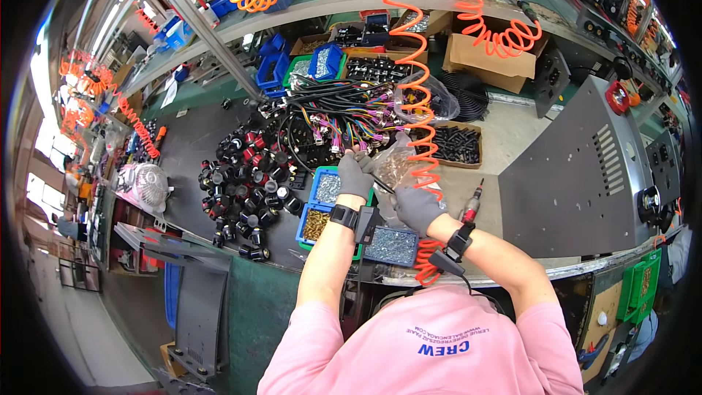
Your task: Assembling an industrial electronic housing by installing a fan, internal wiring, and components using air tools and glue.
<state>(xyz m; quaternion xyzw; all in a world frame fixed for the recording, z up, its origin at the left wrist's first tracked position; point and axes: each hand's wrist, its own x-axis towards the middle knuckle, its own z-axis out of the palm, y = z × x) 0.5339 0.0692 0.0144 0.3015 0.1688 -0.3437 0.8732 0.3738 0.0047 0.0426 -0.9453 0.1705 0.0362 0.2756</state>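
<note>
Hands (355, 175) (419, 208) gloved grey, slim dark piece (383, 185), coiled hose (420, 118)

Cable (382, 185): black, thin, held slanting from ten to four o'clock, ends hidden. Wire bundle (329, 95): black sheaths, multicoloured leads, piled loosely on the bench toward eleven o'clock.

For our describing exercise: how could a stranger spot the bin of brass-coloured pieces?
On the dark bench, find the heap of black parts. Right of it, by the left hand, stands a blue bin. Brass-coloured contents set it apart from the silvery-filled bin beyond.
</note>
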